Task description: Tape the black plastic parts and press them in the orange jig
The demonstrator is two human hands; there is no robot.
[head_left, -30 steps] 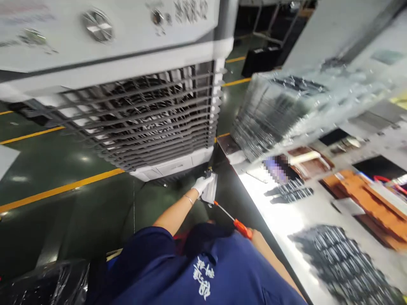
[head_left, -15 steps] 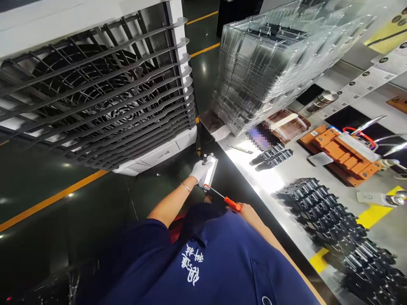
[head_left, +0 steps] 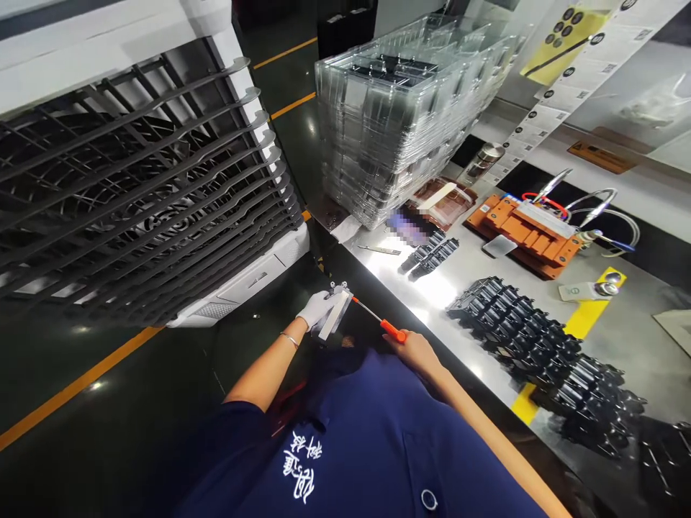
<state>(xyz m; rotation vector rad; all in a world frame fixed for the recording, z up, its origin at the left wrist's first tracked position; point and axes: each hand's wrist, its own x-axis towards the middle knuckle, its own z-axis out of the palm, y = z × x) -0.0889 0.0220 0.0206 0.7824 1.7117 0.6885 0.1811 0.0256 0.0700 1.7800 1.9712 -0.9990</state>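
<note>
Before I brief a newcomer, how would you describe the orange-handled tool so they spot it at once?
Find the metal bench on the right, then the bare right hand beside it. The tool is in that hand, its thin shaft pointing toward the pale part in the gloved left hand. Unlike the big orange fixture on the bench, it is slim and handheld.

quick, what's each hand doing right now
Left hand: gloved, closed on a small flat part.
Right hand: bare, closed on the orange handle of a tool.
</note>
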